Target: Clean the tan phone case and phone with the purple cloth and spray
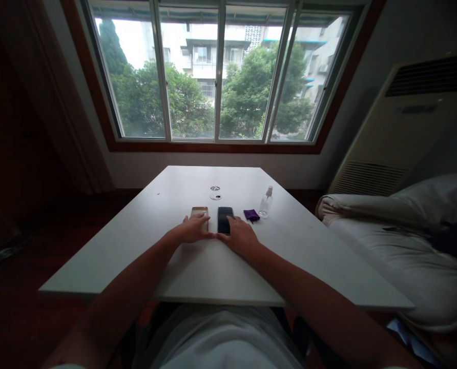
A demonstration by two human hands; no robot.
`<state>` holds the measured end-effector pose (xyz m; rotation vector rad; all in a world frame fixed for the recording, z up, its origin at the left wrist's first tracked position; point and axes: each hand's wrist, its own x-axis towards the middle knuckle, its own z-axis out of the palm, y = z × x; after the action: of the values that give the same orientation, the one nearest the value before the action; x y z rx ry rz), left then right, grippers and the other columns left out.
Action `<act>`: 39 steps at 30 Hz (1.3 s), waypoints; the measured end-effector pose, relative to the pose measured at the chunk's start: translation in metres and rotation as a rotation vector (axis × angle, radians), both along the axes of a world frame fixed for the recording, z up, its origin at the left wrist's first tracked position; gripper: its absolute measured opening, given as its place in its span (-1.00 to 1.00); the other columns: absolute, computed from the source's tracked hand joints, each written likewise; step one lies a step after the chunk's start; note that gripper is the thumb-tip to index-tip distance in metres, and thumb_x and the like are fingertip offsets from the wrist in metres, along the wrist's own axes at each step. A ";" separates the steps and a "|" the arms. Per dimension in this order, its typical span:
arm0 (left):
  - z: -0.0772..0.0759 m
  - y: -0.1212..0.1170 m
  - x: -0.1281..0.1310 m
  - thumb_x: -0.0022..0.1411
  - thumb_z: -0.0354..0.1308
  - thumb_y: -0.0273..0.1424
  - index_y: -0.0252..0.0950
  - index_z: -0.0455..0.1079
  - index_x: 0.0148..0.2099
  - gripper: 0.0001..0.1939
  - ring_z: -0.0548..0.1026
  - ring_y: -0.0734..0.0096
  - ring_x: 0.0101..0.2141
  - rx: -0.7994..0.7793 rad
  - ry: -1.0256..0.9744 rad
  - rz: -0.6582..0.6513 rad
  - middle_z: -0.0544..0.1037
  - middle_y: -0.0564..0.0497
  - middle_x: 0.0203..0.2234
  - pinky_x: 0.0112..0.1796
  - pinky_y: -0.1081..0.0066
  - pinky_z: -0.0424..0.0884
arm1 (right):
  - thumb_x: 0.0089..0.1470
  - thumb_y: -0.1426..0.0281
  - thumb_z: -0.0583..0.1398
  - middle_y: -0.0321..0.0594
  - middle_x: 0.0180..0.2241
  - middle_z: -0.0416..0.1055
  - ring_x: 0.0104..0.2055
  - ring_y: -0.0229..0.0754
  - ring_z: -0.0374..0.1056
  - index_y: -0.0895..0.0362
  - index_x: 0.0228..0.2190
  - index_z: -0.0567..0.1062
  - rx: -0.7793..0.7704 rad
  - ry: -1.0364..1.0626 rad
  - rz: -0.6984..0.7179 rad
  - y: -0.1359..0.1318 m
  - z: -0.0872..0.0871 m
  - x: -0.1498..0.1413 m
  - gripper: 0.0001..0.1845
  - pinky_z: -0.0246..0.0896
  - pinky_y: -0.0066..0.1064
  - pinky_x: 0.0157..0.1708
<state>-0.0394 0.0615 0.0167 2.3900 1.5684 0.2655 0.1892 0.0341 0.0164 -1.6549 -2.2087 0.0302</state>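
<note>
Two flat phones lie side by side on the white table. My left hand (pixel 194 229) covers the lower part of a gold-edged phone (pixel 199 210), its fingers curled over the phone and its thumb stretched right along the near end. To the right is a dark-screened phone (pixel 224 218). My right hand (pixel 242 233) grips it from the lower right, with fingers on its right side and the thumb at its near edge. The thumbs are close together between the phones. Right of the dark phone lie a folded purple cloth (pixel 251 215) and a clear spray bottle (pixel 266 204), standing upright.
The white table (pixel 136 256) narrows toward the far end, with round cable-hole pieces (pixel 215 196) beyond the phones. A window (pixel 219 77) is ahead. A covered sofa (pixel 397 230) stands at the right, near a tall air conditioner (pixel 405 113).
</note>
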 end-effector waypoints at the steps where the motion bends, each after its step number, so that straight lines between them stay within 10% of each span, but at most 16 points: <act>1: 0.000 0.001 -0.001 0.10 0.06 0.29 -0.16 0.08 0.41 -0.01 -0.06 -0.10 0.38 -0.005 -0.006 0.000 -0.01 -0.23 0.40 0.28 -0.14 -0.13 | 0.08 -0.16 0.20 0.21 0.11 0.32 0.10 0.21 0.29 0.24 0.23 0.29 -0.011 -0.001 0.011 0.002 -0.001 0.001 -0.07 0.14 -0.10 0.08; 17: -0.011 0.018 0.010 0.19 0.18 0.08 -0.16 0.33 0.26 -0.31 0.18 0.03 0.31 0.169 -0.087 0.057 0.30 -0.13 0.29 0.29 -0.04 -0.09 | 0.17 -0.04 0.18 0.20 0.15 0.32 0.19 0.17 0.24 0.30 0.23 0.28 0.002 0.048 0.012 0.026 -0.011 0.009 -0.17 0.08 -0.11 0.17; 28: 0.026 -0.044 0.040 0.40 -0.01 -0.18 -0.23 0.49 0.06 -0.62 0.48 0.18 -0.04 0.196 -0.188 -0.275 0.51 -0.16 -0.03 0.03 0.25 0.38 | 0.30 0.28 0.10 0.01 0.12 0.38 0.13 -0.03 0.32 0.19 0.12 0.42 0.144 0.231 0.152 0.008 0.004 0.007 -0.57 0.15 -0.25 0.16; 39: -0.023 -0.051 0.055 0.41 -0.11 -0.34 -0.35 0.45 0.10 -0.60 0.34 0.11 0.15 0.383 -0.043 -0.235 0.46 -0.24 0.08 0.25 0.12 0.16 | 0.33 0.39 -0.04 0.07 0.25 0.24 0.21 -0.03 0.29 0.26 0.27 0.25 0.120 0.134 0.563 -0.012 -0.014 0.005 -0.46 0.21 -0.20 0.21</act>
<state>0.0153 0.0109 -0.0067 2.8032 1.2940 0.6104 0.1942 0.0218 0.0028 -0.9001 -2.4400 0.1488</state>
